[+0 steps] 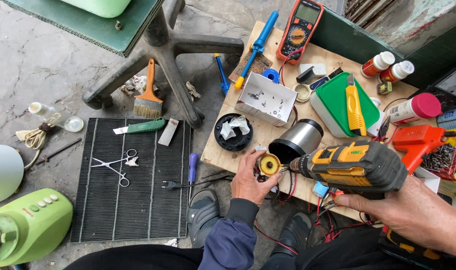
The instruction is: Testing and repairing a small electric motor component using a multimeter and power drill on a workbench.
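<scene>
Drill bit end meets a small yellow motor part, both hands busy over the plywood board.

Right hand (413, 212), largest in view, is wrapped tight round the grip of the yellow-and-black cordless drill (355, 165), forearm coming in from the lower right, drill lying level and pointing toward the other hand. Left hand (250, 180), dark blue sleeve, fingers curled and pinching the round yellow part (269, 164), palm turned away; the drill's nose touches that part. Just beyond the left hand: a steel cylinder (300, 139) on its side, a black round cap (233, 131) with crumpled tissue, a white box (266, 99). Beyond the right hand: a green lid (338, 97) with a yellow utility knife (354, 107), an orange tool (418, 142). Red wires (328, 220) tangle below the drill. Well off past the left hand, a black grille (133, 180) carrying scissors (113, 165).
</scene>
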